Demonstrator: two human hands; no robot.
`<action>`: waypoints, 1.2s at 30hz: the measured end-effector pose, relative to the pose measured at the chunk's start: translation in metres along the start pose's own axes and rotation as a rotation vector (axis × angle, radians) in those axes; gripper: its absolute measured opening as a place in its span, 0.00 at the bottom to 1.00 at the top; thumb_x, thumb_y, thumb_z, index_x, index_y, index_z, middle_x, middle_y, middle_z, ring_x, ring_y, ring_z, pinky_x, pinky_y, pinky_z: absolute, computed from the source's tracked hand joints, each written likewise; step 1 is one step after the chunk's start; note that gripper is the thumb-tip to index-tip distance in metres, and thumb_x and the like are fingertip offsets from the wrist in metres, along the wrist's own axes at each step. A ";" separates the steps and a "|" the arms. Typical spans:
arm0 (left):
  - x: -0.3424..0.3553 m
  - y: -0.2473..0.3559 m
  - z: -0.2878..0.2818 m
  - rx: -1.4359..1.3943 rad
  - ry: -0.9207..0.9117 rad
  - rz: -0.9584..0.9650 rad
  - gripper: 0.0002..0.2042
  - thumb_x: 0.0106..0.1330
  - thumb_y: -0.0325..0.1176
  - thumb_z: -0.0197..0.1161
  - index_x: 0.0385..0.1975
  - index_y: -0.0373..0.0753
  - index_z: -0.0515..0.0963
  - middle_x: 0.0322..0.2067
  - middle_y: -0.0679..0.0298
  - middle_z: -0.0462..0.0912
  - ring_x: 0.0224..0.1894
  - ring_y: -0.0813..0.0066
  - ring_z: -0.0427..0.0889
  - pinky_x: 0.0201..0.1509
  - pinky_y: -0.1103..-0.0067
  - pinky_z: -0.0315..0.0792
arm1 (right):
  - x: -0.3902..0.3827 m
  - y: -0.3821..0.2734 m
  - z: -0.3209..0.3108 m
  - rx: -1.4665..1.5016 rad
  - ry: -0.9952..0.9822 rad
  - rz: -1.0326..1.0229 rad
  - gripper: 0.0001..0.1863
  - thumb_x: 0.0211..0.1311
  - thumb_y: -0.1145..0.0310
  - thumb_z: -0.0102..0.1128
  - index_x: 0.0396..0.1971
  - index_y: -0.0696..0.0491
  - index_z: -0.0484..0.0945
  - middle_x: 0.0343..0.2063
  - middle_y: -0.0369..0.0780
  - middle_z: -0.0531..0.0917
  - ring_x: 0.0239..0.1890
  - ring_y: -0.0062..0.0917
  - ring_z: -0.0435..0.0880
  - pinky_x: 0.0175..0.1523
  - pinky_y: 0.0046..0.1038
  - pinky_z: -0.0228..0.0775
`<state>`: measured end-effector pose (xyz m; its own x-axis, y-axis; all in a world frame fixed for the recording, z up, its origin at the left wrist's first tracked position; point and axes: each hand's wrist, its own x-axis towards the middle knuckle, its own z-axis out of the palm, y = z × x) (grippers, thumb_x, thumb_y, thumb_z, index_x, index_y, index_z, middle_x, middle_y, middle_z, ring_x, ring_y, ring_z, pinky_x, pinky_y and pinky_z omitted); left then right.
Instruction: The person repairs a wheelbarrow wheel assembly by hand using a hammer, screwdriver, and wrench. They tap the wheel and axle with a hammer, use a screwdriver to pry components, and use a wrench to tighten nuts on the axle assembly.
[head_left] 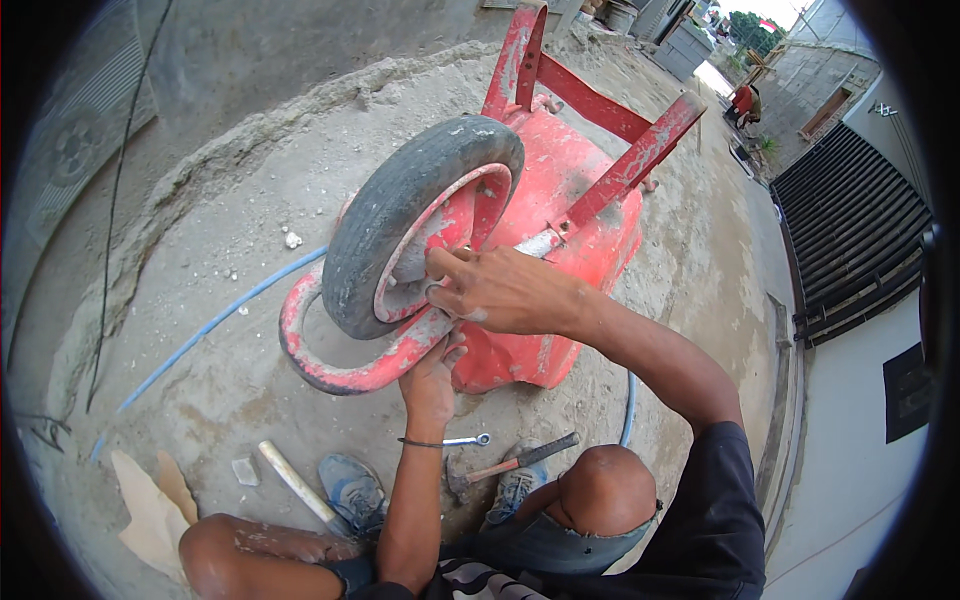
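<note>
Bent knee nearest; left hand cups frame, right hand curls by wheel, hold unclear.

Landmark: black slatted gate, right side of the lane. Just beneath it, a white wall bearing a dark rectangular panel. Above it, a grey block wall with a brown-framed opening. Small green plant near the gate's upper-left corner; beyond that, a person in red, bent low. Farther past the gate, trees. Well left of the gate, across the dusty ground: blue hose, black cable against a grey wall. Lower left, well apart from the gate: torn tan sheet, pale chunk.
</note>
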<state>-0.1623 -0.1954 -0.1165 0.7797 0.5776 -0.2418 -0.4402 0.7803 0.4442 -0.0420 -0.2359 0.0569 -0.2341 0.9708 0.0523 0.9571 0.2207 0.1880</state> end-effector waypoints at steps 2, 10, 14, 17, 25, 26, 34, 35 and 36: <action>0.000 0.001 0.002 0.022 0.008 0.002 0.12 0.59 0.25 0.59 0.44 0.38 0.74 0.39 0.62 0.80 0.39 0.70 0.80 0.43 0.74 0.72 | -0.001 -0.003 -0.004 -0.012 -0.038 0.025 0.09 0.51 0.68 0.53 0.24 0.60 0.72 0.34 0.43 0.68 0.32 0.30 0.78 0.27 0.30 0.73; 0.009 0.004 -0.005 0.167 -0.146 0.004 0.14 0.60 0.25 0.59 0.46 0.36 0.73 0.40 0.60 0.80 0.41 0.69 0.79 0.44 0.73 0.72 | -0.023 0.000 -0.001 0.159 0.242 0.172 0.08 0.50 0.69 0.61 0.27 0.58 0.75 0.36 0.41 0.73 0.31 0.30 0.78 0.26 0.31 0.70; 0.010 0.023 -0.020 0.238 -0.122 0.019 0.14 0.60 0.25 0.59 0.46 0.36 0.73 0.41 0.59 0.80 0.42 0.68 0.79 0.45 0.72 0.72 | -0.054 -0.028 0.033 0.919 0.311 0.174 0.10 0.46 0.69 0.68 0.28 0.55 0.79 0.28 0.38 0.78 0.30 0.27 0.78 0.26 0.29 0.65; 0.013 0.042 -0.034 0.264 -0.208 -0.071 0.14 0.60 0.26 0.60 0.46 0.36 0.74 0.41 0.59 0.80 0.44 0.68 0.78 0.46 0.72 0.71 | -0.079 -0.076 0.090 1.468 -0.217 0.312 0.11 0.46 0.67 0.68 0.30 0.53 0.80 0.20 0.38 0.78 0.26 0.32 0.78 0.27 0.31 0.64; 0.019 0.056 -0.126 1.616 0.107 -0.075 0.12 0.53 0.31 0.64 0.36 0.33 0.81 0.26 0.63 0.83 0.26 0.77 0.80 0.25 0.78 0.72 | -0.111 -0.185 0.280 0.699 -0.169 0.504 0.08 0.53 0.72 0.51 0.31 0.57 0.76 0.29 0.46 0.80 0.34 0.40 0.81 0.35 0.39 0.75; 0.012 0.058 -0.145 1.635 0.124 -0.086 0.12 0.53 0.31 0.64 0.36 0.33 0.81 0.26 0.63 0.83 0.26 0.77 0.80 0.25 0.78 0.72 | -0.105 -0.187 0.281 0.693 -0.157 0.504 0.08 0.54 0.72 0.50 0.30 0.58 0.76 0.29 0.47 0.79 0.33 0.41 0.81 0.35 0.39 0.75; -0.011 0.037 -0.179 2.096 0.226 -0.026 0.11 0.47 0.33 0.64 0.30 0.37 0.83 0.29 0.49 0.82 0.33 0.56 0.82 0.40 0.74 0.74 | -0.101 -0.188 0.285 0.662 -0.155 0.395 0.10 0.52 0.73 0.49 0.30 0.63 0.75 0.26 0.49 0.79 0.32 0.41 0.81 0.33 0.35 0.76; -0.010 0.034 -0.180 2.098 0.206 -0.025 0.11 0.49 0.33 0.63 0.32 0.36 0.82 0.29 0.51 0.83 0.32 0.60 0.83 0.39 0.75 0.74 | -0.101 -0.189 0.285 0.657 -0.116 0.407 0.10 0.52 0.73 0.49 0.30 0.63 0.76 0.26 0.50 0.79 0.32 0.41 0.81 0.33 0.35 0.76; -0.008 0.027 -0.175 2.099 0.199 -0.014 0.11 0.49 0.33 0.63 0.32 0.36 0.82 0.29 0.51 0.83 0.32 0.60 0.83 0.39 0.75 0.74 | -0.102 -0.186 0.285 0.642 -0.078 0.428 0.11 0.51 0.73 0.49 0.30 0.63 0.76 0.27 0.50 0.79 0.31 0.42 0.81 0.33 0.35 0.76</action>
<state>-0.2578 -0.1371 -0.2533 0.6685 0.6981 -0.2565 0.7150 -0.5085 0.4798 -0.1474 -0.3494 -0.2627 0.1687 0.9823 -0.0810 0.8787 -0.1871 -0.4393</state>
